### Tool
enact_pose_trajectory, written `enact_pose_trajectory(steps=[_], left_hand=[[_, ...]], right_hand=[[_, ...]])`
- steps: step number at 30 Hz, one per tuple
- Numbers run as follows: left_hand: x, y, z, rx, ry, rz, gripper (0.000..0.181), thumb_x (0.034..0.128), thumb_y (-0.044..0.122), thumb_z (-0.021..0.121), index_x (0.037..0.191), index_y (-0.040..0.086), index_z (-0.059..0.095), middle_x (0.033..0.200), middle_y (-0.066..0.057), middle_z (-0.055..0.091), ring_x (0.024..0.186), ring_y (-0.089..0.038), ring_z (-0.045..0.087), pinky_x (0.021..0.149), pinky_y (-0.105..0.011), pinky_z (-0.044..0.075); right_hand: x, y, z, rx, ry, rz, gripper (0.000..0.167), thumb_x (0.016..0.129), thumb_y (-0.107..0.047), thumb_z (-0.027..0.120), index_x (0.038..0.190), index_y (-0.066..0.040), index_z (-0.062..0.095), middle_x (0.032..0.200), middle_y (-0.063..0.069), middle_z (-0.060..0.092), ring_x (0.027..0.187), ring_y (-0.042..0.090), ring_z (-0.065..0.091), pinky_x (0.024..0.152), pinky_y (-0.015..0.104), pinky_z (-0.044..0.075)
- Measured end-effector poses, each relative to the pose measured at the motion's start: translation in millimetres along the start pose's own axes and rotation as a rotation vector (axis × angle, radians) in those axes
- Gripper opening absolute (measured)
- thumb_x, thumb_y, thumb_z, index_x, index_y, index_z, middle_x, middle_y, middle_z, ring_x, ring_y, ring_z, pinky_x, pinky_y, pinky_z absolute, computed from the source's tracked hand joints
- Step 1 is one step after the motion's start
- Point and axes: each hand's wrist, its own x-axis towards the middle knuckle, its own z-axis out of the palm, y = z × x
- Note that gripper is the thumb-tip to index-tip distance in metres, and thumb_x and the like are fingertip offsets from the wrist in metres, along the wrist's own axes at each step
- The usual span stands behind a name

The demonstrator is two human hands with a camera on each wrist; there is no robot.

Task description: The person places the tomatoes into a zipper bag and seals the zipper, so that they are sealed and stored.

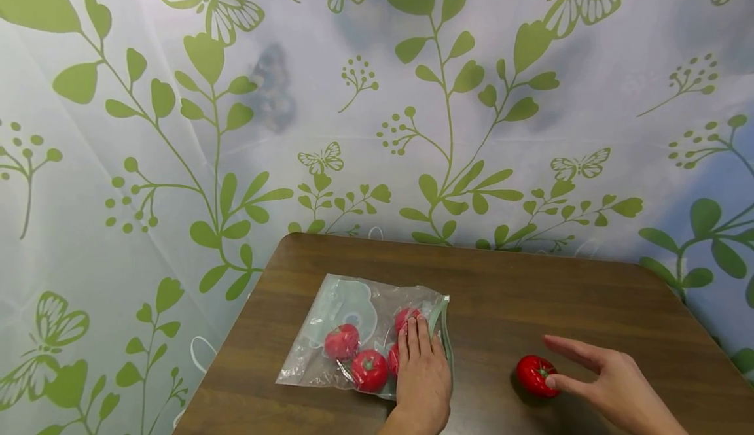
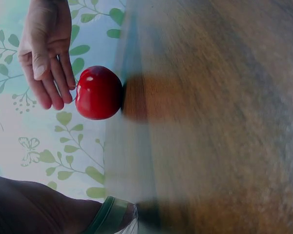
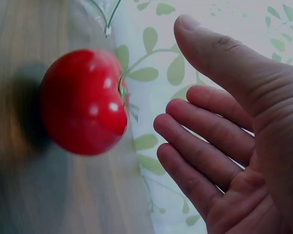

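Observation:
A clear zip bag point(image 1: 306, 350) with several red tomatoes point(image 1: 370, 370) inside lies flat on the table. My left hand point(image 1: 423, 376) rests on the bag's right part, fingers straight, near its green-edged opening; it partly covers the tomatoes beneath. To the right, a single tomato point(image 1: 535, 375) with a green stem sits on the wood. Just beside and above it is my right hand point(image 1: 612, 382), thumb and fingers spread apart. In the right wrist view a gap shows between this tomato point(image 3: 85, 102) and the right hand point(image 3: 224, 141), which holds nothing.
The brown wooden table point(image 1: 489, 284) has rounded far corners. Behind it hangs a pale curtain point(image 1: 365, 180) printed with green leaves and butterflies. A white loop point(image 1: 203, 353) shows beside the table's left edge.

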Motion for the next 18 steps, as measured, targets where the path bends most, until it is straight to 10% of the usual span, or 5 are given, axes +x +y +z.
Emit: enact_pose_trajectory(steps=[4,10,18], left_hand=[[0.6,0.5,1.5,0.01,0.015,-0.003,0.084,0.0873,0.036,0.091,0.161,0.017,0.056,0.176,-0.012,0.04,0.165,-0.036,0.035,0.134,-0.05,0.033],[-0.1,0.4,0.0,0.011,-0.002,0.0,0.09,0.0832,0.036,0.094,0.162,0.017,0.054,0.177,-0.012,0.039,0.166,-0.036,0.034,0.134,-0.05,0.032],[1.5,-0.3,-1.9,-0.004,-0.035,0.0,0.094,0.0815,0.034,0.096,0.163,0.018,0.052,0.178,-0.012,0.036,0.167,-0.036,0.032,0.135,-0.051,0.03]], right_hand=[[-2.7,8,-1,-0.007,-0.01,0.01,0.075,0.091,-0.052,0.087,0.151,-0.012,0.067,0.145,0.019,0.072,0.126,0.038,0.073,0.088,0.045,0.066],[-8.8,22,-1,-0.038,0.005,-0.004,0.074,0.087,-0.05,0.09,0.147,-0.012,0.069,0.139,0.016,0.076,0.114,0.017,0.079,0.085,0.036,0.066],[-12.7,39,-1,-0.045,-0.031,0.038,0.077,0.09,-0.052,0.087,0.15,-0.009,0.066,0.141,0.018,0.075,0.117,0.032,0.078,0.085,0.04,0.066]])
